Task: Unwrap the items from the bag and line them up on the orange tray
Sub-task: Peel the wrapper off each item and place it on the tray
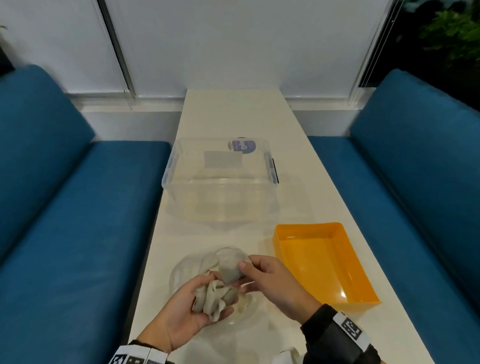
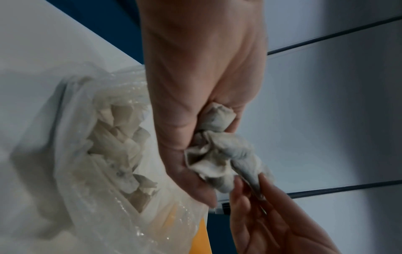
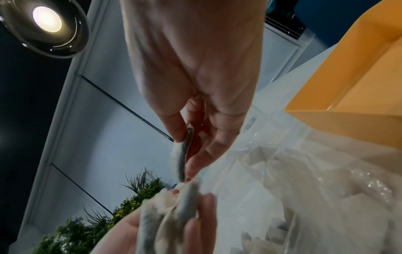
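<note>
My left hand (image 1: 192, 309) grips a crumpled bundle of whitish wrapping paper (image 1: 214, 296) just above the clear plastic bag (image 1: 188, 265). My right hand (image 1: 252, 273) pinches a loose flap of that paper (image 1: 231, 269) between thumb and fingers and holds it up. In the left wrist view the bundle (image 2: 217, 158) sits in my palm, and more paper-wrapped pieces (image 2: 121, 137) lie inside the bag. In the right wrist view the flap (image 3: 181, 154) runs down from my thumb. What the paper wraps is hidden. The orange tray (image 1: 308, 227) stands to the right with nothing in it.
A clear plastic storage bin (image 1: 219, 181) stands behind the bag on the narrow white table (image 1: 236, 113). Blue benches (image 1: 67, 201) flank the table on both sides. The tray sits close to the table's right edge.
</note>
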